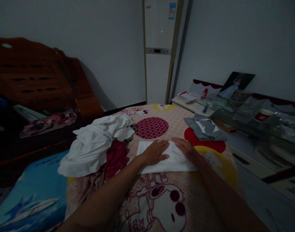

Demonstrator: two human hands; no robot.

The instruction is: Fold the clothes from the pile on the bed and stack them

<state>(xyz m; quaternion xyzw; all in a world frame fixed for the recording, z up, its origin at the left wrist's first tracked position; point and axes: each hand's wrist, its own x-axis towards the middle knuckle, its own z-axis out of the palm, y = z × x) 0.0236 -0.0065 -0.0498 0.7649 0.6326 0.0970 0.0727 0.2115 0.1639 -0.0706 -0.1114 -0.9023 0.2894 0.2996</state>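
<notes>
A white garment (pixel 170 164), folded into a flat rectangle, lies on the table with a patterned cloth (pixel 159 206). My left hand (pixel 154 151) rests flat on its left part, fingers stretched toward the middle. On its right part lies my right hand (pixel 184 148), fingers also stretched out and pointing inward. Left of the folded piece is a loose heap of white clothing (pixel 96 141), with a dark red garment (pixel 116 158) partly under it. A folded grey garment (pixel 204 128) sits at the table's right side, a white patch on top.
A wooden bench (pixel 36 74) with clothes stands at the left, near a blue cushion (pixel 41 193). Behind the table rises a tall white cabinet-like unit (pixel 158 77). To the right, a glass shelf holds a paper cup (pixel 263 115) and other items.
</notes>
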